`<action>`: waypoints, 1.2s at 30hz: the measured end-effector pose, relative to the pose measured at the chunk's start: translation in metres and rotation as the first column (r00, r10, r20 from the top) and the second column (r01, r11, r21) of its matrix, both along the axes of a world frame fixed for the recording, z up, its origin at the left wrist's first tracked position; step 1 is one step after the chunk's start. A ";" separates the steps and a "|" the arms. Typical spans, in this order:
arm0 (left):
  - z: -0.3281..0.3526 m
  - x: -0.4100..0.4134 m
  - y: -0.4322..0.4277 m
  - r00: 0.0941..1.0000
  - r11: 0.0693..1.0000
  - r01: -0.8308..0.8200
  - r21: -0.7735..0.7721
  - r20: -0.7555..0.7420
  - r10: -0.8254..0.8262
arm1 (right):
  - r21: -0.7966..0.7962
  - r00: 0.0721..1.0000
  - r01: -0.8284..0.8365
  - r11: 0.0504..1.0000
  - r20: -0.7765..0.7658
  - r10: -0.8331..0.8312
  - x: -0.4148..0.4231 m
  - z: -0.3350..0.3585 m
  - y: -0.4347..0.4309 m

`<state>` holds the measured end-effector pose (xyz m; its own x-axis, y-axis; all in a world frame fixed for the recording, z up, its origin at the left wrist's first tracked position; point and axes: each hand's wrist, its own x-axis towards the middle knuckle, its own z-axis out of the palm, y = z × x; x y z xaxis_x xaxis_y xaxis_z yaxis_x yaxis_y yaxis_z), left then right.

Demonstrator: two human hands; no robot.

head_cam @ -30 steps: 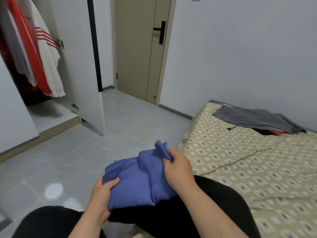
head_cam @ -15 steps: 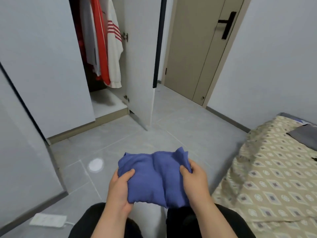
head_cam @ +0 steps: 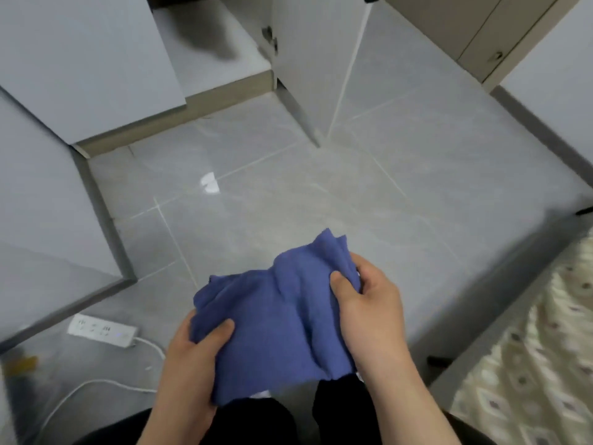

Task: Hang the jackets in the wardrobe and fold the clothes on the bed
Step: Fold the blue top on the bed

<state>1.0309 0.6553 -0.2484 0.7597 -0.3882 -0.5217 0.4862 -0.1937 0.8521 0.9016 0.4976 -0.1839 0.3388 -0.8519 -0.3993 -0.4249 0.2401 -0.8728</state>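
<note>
A folded blue garment (head_cam: 279, 319) hangs in front of me, above my black-trousered legs and the grey tiled floor. My left hand (head_cam: 192, 358) grips its lower left edge, thumb on top. Its upper right corner, where the cloth bunches up, is pinched by my right hand (head_cam: 369, 313). The bed (head_cam: 526, 364), with its beige diamond-patterned sheet, shows only at the right edge. At the top is the foot of the open wardrobe (head_cam: 208, 43); the jackets in it are out of view.
The open wardrobe door (head_cam: 308, 59) juts out over the floor at top centre. A white power strip (head_cam: 102, 330) with its cable lies on the floor at the lower left. A room door (head_cam: 475, 30) stands at the top right.
The view has tipped down and to the left, so the hanging jackets and most of the bed left the frame. Both hands still hold the blue garment, which now looks flatter and lower.
</note>
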 end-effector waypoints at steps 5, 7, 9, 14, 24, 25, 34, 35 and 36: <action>-0.004 0.041 -0.021 0.987 0.983 -0.153 0.104 -0.032 0.157 | 0.093 0.988 -0.116 0.989 -0.090 0.125 0.054 -0.001 -0.035; 0.014 0.060 -0.035 0.981 0.980 -0.180 0.088 -0.064 0.186 | 0.092 0.975 -0.158 0.983 -0.142 0.170 0.069 0.010 -0.047; 0.044 0.090 -0.048 0.978 0.980 -0.195 0.044 -0.072 0.197 | 0.051 0.957 -0.230 0.972 -0.172 0.235 0.087 0.034 -0.060; 0.165 0.149 -0.059 0.986 0.986 -0.164 -0.030 -0.033 0.163 | 0.008 0.960 -0.262 0.965 -0.100 0.262 0.136 0.145 -0.085; 0.448 0.229 -0.050 0.962 0.986 -0.164 0.007 0.221 0.158 | -0.056 0.937 -0.300 0.952 0.169 0.306 0.216 0.418 -0.099; 0.472 0.238 -0.049 0.952 0.981 -0.194 -0.007 0.240 0.189 | -0.069 0.937 -0.285 0.956 0.188 0.293 0.222 0.439 -0.102; 0.629 0.273 -0.093 0.963 0.970 -0.054 -0.237 0.245 0.114 | -0.304 0.883 -0.263 0.916 0.306 0.355 0.259 0.585 -0.146; 0.639 0.276 -0.106 0.969 0.965 -0.026 -0.259 0.230 0.088 | -0.328 0.879 -0.256 0.909 0.312 0.361 0.262 0.595 -0.155; 0.648 0.278 -0.120 0.970 0.964 -0.012 -0.267 0.232 0.076 | -0.353 0.876 -0.249 0.902 0.314 0.365 0.266 0.603 -0.167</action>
<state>1.3094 0.5358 0.3997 0.8682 -0.4502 -0.2084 0.2663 0.0685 0.9614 1.1680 0.3308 0.4194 0.6737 -0.7370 0.0551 -0.0725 -0.1401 -0.9875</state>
